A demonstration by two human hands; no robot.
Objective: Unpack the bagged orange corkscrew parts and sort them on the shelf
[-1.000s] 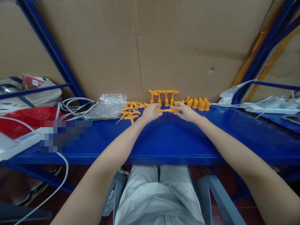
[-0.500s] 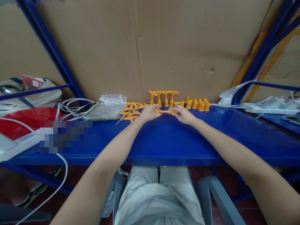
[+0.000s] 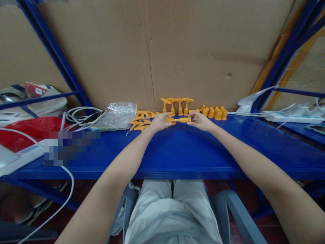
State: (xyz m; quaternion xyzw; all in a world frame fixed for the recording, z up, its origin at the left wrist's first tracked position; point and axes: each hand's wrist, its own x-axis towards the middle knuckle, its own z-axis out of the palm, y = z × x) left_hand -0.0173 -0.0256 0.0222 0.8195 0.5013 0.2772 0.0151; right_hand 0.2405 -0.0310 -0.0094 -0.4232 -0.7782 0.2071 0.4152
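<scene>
A yellow-orange corkscrew (image 3: 183,119) lies sideways between my two hands, just above the blue tabletop. My left hand (image 3: 160,122) is closed around its T-shaped handle end. At the other end, my right hand (image 3: 201,121) pinches the flared rim of its cover with the fingertips. Loose corkscrews (image 3: 141,121) with bare metal spirals are heaped beside my left hand. Several upright corkscrews (image 3: 180,105) stand in a row behind my hands, their spirals hidden inside covers. Separate orange covers (image 3: 217,113) stand grouped to the right of my right hand.
A clear plastic bag (image 3: 116,115) lies left of the heap, near coiled white cables (image 3: 81,113). Cardboard (image 3: 190,51) walls off the back of the blue table (image 3: 182,152). A white power strip (image 3: 291,117) and a phone (image 3: 317,129) are at the right.
My right hand has shifted slightly right, from around the cover to its flared end, so more of the cover shows. My left hand keeps hold of the handle with little movement.
</scene>
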